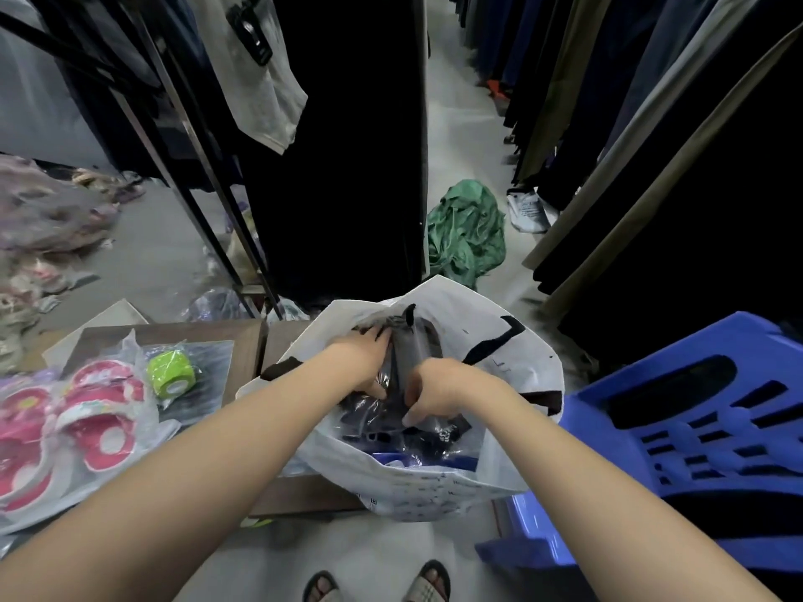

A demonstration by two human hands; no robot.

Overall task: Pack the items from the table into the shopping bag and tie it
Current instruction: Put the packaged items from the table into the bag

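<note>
A white shopping bag (pixel 434 480) with black markings is gaping open; the left hand (pixel 369 362) and right hand (pixel 434 393) are each closing a grip on a dark plastic-wrapped packet (pixel 406 358) inside.

We see blue chair (pixel 704 432) near right, green cloth (pixel 467 230) crumpled on floor beyond, dark garments (pixel 652 123) hanging far right, rack (pixel 187 136) far left.

white shopping bag (pixel 439 484) with black markings sits dead centre, mouth wide open, stuffed with dark plastic-wrapped stuff, a grey packet (pixel 406 354) standing upright in it. on the table (pixel 243 336) at 9 o'clock from the bag: pink slippers (pixel 93 410) in clear plastic, and a lime green tape roll (pixel 170 374) just beside them
</note>
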